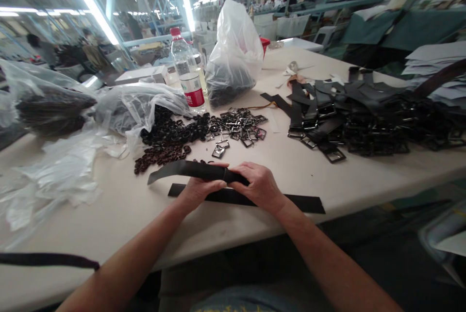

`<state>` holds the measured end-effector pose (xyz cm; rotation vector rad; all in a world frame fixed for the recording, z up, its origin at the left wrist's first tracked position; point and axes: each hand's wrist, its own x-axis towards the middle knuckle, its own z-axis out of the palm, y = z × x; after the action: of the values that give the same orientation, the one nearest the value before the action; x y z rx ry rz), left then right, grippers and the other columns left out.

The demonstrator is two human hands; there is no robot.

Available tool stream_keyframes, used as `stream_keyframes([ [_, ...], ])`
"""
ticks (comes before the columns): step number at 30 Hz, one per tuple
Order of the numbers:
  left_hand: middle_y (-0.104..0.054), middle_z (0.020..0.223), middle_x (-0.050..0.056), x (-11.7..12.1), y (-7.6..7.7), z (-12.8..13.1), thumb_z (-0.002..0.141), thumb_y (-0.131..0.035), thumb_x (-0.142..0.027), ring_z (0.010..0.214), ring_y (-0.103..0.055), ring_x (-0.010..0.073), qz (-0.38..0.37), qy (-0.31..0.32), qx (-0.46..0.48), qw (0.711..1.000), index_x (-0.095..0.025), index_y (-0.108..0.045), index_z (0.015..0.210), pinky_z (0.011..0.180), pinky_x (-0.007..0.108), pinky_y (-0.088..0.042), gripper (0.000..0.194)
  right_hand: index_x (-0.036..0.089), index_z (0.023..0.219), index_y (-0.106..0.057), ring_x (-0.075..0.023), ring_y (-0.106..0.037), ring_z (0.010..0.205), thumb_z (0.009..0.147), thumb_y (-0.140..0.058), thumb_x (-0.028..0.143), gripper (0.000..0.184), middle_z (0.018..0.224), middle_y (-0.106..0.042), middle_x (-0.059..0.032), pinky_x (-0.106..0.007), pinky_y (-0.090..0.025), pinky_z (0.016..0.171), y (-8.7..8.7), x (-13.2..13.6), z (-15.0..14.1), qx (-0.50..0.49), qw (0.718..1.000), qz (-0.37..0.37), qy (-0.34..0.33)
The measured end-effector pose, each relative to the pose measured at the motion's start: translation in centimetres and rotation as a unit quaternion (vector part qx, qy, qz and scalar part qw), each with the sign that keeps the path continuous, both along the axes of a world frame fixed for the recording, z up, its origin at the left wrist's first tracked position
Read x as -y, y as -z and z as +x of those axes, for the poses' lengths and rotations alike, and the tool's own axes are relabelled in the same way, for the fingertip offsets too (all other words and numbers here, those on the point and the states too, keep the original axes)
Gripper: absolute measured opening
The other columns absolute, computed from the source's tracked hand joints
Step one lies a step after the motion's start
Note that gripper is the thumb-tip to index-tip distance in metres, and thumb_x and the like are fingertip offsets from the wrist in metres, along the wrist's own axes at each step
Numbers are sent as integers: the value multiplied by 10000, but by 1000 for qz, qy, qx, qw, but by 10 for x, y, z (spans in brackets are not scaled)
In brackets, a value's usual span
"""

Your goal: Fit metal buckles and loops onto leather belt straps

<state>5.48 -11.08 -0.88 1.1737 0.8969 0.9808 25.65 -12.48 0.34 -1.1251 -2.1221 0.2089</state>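
A black strap (185, 168) is held up just above the table between my two hands, its free end slanting down to the left. My left hand (199, 190) grips it with the thumb along the near side. The fingers of my right hand (259, 184) are closed on the strap's right part, where a narrow band seems to go around it; that detail is partly covered by the fingers. Below both hands a second flat black strap (302, 202) lies on the table. Beyond them are a heap of dark small loops (171, 130) and a pile of metal buckles (240, 125).
Black straps with buckles (349, 118) are heaped on the right, beside stacked white sheets (437, 64). A bottle with a red cap (191, 84) and a filled plastic bag (233, 55) stand at the back. More plastic bags (120, 103) lie left on the table (145, 220).
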Motion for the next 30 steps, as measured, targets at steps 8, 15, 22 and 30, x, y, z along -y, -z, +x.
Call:
stream_keyframes([
  [8, -662, 967, 33, 0, -6, 4, 710, -793, -361, 935, -595, 195, 51, -1, -69, 996, -182, -678, 1042, 906, 321, -471, 394, 164, 1008, -668, -223, -655, 885, 830, -705, 404, 301, 944, -708, -79, -350, -519, 800, -6, -2, -9, 45, 998, -36, 24],
  [15, -673, 904, 35, -4, -7, -4, 653, -860, -339, 752, -652, 154, -81, -37, 103, 991, -159, -643, 1099, 749, 297, -555, 527, 171, 1297, -579, -219, -673, 994, 784, -718, 504, 627, 1174, -685, -121, -381, -567, 862, -10, 1, 20, -163, 951, -263, 25],
  [22, -688, 848, 26, -4, -6, -10, 644, -872, -283, 743, -641, 143, -53, -18, 109, 992, -168, -679, 1099, 728, 262, -542, 507, 121, 1001, -656, -98, -620, 559, 813, -674, 507, 430, 717, -696, -28, -201, -499, 526, -11, 14, 18, -334, 848, -412, 2],
  [30, -737, 947, 35, 11, -20, -3, 692, -846, -298, 858, -649, 159, -18, 59, 29, 998, -195, -740, 1116, 857, 269, -510, 449, 156, 814, -596, -105, -626, 526, 690, -770, 530, 431, 628, -674, 10, -200, -528, 512, -22, 47, -6, -422, 801, -418, 77],
])
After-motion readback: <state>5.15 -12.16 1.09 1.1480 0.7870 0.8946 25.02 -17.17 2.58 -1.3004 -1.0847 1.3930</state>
